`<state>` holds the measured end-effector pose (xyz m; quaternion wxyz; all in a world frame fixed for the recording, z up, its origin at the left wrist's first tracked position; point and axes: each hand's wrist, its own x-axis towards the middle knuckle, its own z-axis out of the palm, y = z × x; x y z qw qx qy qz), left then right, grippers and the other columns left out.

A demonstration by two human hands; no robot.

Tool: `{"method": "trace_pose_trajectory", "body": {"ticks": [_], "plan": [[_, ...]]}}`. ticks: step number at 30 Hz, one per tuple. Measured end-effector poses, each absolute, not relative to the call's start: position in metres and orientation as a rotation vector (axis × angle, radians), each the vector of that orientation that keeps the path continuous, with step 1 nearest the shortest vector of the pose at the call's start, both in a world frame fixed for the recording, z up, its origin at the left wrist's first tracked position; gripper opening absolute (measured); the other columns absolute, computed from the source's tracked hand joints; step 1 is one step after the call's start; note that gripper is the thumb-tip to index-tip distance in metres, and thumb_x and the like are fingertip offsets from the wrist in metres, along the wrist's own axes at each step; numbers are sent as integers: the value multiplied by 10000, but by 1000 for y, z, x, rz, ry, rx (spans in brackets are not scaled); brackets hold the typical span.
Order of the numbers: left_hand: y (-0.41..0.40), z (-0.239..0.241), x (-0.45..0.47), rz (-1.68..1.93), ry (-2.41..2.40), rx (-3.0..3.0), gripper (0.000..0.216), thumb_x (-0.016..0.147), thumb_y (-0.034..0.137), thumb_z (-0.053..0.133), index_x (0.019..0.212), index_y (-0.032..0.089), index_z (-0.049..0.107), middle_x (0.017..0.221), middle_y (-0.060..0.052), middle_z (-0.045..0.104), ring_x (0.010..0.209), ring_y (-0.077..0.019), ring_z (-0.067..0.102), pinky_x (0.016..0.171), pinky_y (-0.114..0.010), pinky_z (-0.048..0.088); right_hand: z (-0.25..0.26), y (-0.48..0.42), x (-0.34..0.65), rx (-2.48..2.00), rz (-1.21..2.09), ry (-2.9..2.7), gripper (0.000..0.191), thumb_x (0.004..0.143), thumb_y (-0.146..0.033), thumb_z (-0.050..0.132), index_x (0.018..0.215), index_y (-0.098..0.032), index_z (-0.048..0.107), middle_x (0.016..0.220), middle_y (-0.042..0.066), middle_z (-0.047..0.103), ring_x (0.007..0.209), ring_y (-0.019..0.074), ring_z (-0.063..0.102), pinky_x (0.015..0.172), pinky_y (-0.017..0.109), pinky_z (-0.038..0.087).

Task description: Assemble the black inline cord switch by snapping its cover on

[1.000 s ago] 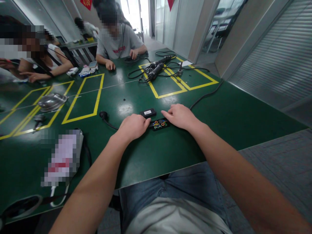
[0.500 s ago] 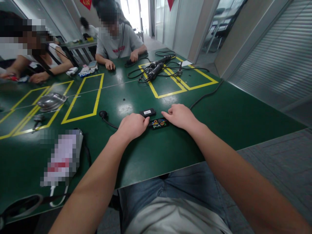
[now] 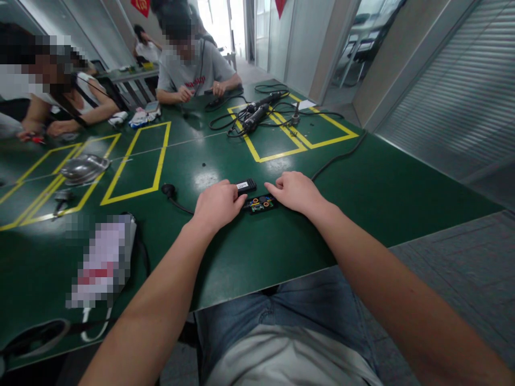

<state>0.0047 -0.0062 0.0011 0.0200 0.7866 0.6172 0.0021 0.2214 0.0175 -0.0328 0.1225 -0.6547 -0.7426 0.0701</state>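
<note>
Flanks an open circuit case [image 3: 262, 204] on the table [image 3: 265, 257], left hand [image 3: 220, 205] at 9 o'clock, right hand [image 3: 296, 192] at 3; cannot tell either grip, clenched or loose; could damage bare components [image 3: 266, 204] through thumb pressure or bump the black cover [image 3: 248, 185] toward 11 o'clock.

Wearing pale off-white top [image 3: 289, 356], loose, gathered in soft folds around the waist. Below that, faded blue denim jeans [image 3: 322, 300], with visible seam down the front and lighter patches on the thighs. Bare along forearms [image 3: 386, 268] and hands [image 3: 217, 206].
</note>
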Motion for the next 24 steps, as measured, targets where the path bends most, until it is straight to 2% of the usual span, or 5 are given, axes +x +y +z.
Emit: {"method": "trace_pose_trajectory", "body": {"ticks": [3, 5, 8, 17, 24], "plan": [[-2, -7, 0, 352, 1912, 2458, 228, 1052, 362, 701, 1184, 191, 775, 1380, -152, 747, 1300, -339, 680, 1076, -437, 572, -31, 16, 222, -1893, 217, -2163, 559, 1113, -527, 521, 698, -221, 736, 848, 117, 784, 792, 248, 661, 677, 358, 365], [4, -14, -5, 550, 1774, 2434, 350, 998, 290, 774, 1329, 185, 729, 1456, -149, 734, 1371, -345, 644, 1196, -480, 514, -30, 15, 221, -1885, 229, -2158, 585, 1132, -530, 473, 732, -214, 759, 859, 123, 791, 801, 253, 674, 684, 358, 371], [10, -21, -9, 532, 1705, 2408, 457, 976, 260, 790, 1419, 197, 700, 1362, -131, 800, 1274, -347, 712, 1136, -499, 556, -29, 14, 221, -1878, 250, -2146, 620, 1157, -528, 416, 776, -206, 784, 892, 133, 809, 830, 261, 699, 694, 355, 383], [0, -10, -5, 672, 1273, 2516, 408, 963, 331, 744, 1343, 187, 786, 1238, -105, 811, 1145, -301, 730, 1068, -470, 583, -29, 15, 222, -1871, 304, -2105, 673, 1193, -539, 309, 980, -209, 855, 1017, 137, 851, 952, 283, 753, 737, 346, 419], [-1, -13, 1, 432, 1198, 2580, 384, 946, 338, 795, 1299, 188, 817, 1146, -107, 797, 1085, -315, 732, 1052, -494, 584, -27, 14, 219, -1880, 272, -2157, 565, 1110, -618, 524, 818, -208, 782, 923, 123, 803, 832, 254, 675, 700, 352, 373]]}}
